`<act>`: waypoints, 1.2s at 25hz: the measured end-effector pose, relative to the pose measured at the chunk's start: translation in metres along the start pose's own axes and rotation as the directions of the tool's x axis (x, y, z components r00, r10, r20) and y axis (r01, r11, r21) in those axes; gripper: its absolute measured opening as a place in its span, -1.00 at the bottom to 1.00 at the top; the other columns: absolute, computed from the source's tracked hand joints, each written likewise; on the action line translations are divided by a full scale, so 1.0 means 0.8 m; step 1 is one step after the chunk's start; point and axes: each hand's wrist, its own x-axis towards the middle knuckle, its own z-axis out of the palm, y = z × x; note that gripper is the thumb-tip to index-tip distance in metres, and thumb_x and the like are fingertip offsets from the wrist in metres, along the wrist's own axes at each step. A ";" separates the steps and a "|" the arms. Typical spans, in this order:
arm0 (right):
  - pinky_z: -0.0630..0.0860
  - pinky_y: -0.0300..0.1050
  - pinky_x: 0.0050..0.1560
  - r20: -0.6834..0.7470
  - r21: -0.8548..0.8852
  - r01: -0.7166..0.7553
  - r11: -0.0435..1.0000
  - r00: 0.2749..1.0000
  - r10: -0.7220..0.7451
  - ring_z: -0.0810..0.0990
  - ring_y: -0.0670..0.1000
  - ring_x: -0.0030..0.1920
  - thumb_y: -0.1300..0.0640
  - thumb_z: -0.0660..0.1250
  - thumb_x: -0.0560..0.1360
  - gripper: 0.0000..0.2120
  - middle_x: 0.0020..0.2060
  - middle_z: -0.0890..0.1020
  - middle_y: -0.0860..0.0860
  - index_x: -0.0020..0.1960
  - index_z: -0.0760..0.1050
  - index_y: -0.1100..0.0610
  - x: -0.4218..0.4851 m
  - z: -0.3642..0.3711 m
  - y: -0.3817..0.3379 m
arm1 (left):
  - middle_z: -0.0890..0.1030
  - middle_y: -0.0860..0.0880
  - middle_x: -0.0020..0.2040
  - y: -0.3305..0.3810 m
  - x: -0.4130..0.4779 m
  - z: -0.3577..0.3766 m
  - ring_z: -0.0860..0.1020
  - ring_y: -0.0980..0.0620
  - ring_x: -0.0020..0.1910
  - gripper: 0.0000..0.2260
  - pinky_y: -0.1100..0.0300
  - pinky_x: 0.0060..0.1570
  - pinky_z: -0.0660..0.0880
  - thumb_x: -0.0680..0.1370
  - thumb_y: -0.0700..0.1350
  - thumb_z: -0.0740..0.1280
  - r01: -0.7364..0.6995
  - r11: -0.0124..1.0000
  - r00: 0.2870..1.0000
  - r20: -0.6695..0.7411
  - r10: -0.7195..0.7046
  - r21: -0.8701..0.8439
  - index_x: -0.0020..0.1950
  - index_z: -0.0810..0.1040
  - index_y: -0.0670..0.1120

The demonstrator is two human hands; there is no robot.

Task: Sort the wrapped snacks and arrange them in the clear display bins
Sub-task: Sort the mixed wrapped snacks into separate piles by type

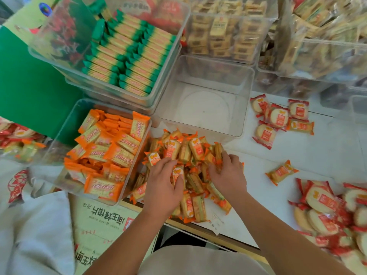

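Observation:
A heap of orange-wrapped sandwich snacks [190, 153] lies on the white table just in front of an empty clear bin [206, 96]. My left hand [162, 187] lies on the heap's left side, its fingers curled round one orange pack. On the heap's right side my right hand [228, 173] has its fingers curled over several packs. One orange pack [282, 172] lies alone to the right.
A clear bin of orange cracker packs [107, 155] stands at the left, and a bin of green-ended packs [129, 54] behind it. Red-wrapped round rice crackers lie at the right [278, 118] and lower right [327, 207]. Full bins line the back.

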 end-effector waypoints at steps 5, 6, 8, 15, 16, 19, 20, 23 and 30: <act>0.46 -0.10 0.23 0.174 0.190 0.016 0.982 0.983 -0.050 0.54 0.00 0.29 -0.17 0.35 0.57 -0.51 0.25 0.54 -0.13 0.44 0.43 -0.05 0.000 -0.036 0.033 | 0.49 0.02 0.38 0.035 0.006 0.024 0.43 0.05 0.39 -0.63 0.12 0.36 0.42 0.59 -0.08 0.40 -0.084 0.995 0.994 0.065 0.087 -0.047 0.40 0.54 -0.08; 0.49 -0.07 0.27 0.173 0.235 -0.016 0.972 0.985 -0.025 0.57 -0.01 0.28 -0.19 0.36 0.56 -0.52 0.27 0.57 -0.14 0.43 0.46 -0.06 -0.001 -0.048 0.042 | 0.49 0.03 0.38 0.048 0.009 0.033 0.43 0.06 0.39 -0.63 0.15 0.36 0.40 0.59 -0.07 0.40 -0.107 0.992 0.990 0.081 0.112 -0.061 0.40 0.54 -0.08; 0.54 -0.05 0.26 0.163 0.300 -0.090 0.950 0.986 0.042 0.60 -0.05 0.25 -0.17 0.38 0.56 -0.55 0.28 0.60 -0.12 0.40 0.52 -0.04 -0.008 -0.073 0.065 | 0.51 0.03 0.35 0.078 0.016 0.057 0.44 0.07 0.36 -0.66 0.18 0.36 0.38 0.59 -0.07 0.40 -0.151 0.983 0.980 0.112 0.162 -0.103 0.37 0.57 -0.08; 0.49 -0.18 0.15 0.068 0.220 -0.229 0.948 0.973 0.219 0.64 -0.01 0.11 0.02 0.40 0.58 -0.69 0.15 0.69 0.02 0.28 0.61 0.13 0.002 -0.151 0.185 | 0.60 -0.02 0.24 0.167 0.050 0.167 0.55 -0.03 0.23 -0.67 0.21 0.21 0.41 0.57 -0.05 0.40 -0.175 0.977 0.873 0.439 0.211 -0.123 0.33 0.58 -0.07; 0.48 -0.17 0.16 0.056 0.177 -0.231 0.957 0.973 0.225 0.63 0.01 0.15 0.02 0.39 0.58 -0.69 0.19 0.67 0.02 0.29 0.60 0.11 0.008 -0.157 0.199 | 0.60 -0.02 0.25 0.175 0.058 0.182 0.55 -0.04 0.23 -0.66 0.18 0.22 0.43 0.58 -0.04 0.39 -0.172 0.981 0.855 0.481 0.193 -0.088 0.34 0.57 -0.06; 0.47 -0.13 0.20 0.043 0.184 -0.247 0.951 0.969 0.243 0.59 0.03 0.22 0.03 0.36 0.59 -0.65 0.27 0.60 -0.01 0.35 0.55 0.08 0.027 -0.165 0.230 | 0.57 -0.05 0.30 0.191 0.079 0.236 0.54 -0.07 0.27 -0.62 0.07 0.27 0.46 0.61 0.01 0.33 -0.184 0.982 0.802 0.585 0.125 0.043 0.41 0.52 -0.06; 0.48 -0.13 0.18 0.042 0.229 -0.252 0.940 0.967 0.250 0.60 0.03 0.19 0.04 0.36 0.60 -0.66 0.24 0.61 -0.01 0.35 0.55 0.09 0.033 -0.168 0.238 | 0.55 -0.06 0.33 0.199 0.083 0.259 0.52 -0.09 0.30 -0.62 0.03 0.28 0.46 0.62 0.01 0.32 -0.201 0.977 0.786 0.607 0.121 0.066 0.43 0.50 -0.06; 0.54 -0.11 0.14 0.041 0.338 -0.242 0.910 0.969 0.242 0.65 -0.02 0.09 0.05 0.37 0.61 -0.76 0.07 0.69 -0.02 0.23 0.61 0.10 0.049 -0.182 0.253 | 0.47 -0.09 0.40 0.226 0.084 0.322 0.47 -0.15 0.35 -0.56 -0.07 0.26 0.49 0.61 -0.04 0.33 -0.253 0.966 0.748 0.645 0.159 0.056 0.49 0.41 -0.03; 0.48 -0.24 0.00 0.108 0.392 -0.222 0.893 0.975 0.195 0.62 -0.20 -0.02 0.04 0.38 0.60 -0.91 -0.07 0.69 -0.15 0.08 0.63 -0.01 0.068 -0.202 0.244 | 0.47 -0.13 0.20 0.220 0.072 0.328 0.55 -0.21 0.08 -0.39 -0.06 -0.07 0.54 0.56 -0.11 0.35 -0.371 0.919 0.701 0.688 0.185 0.131 0.59 0.26 0.08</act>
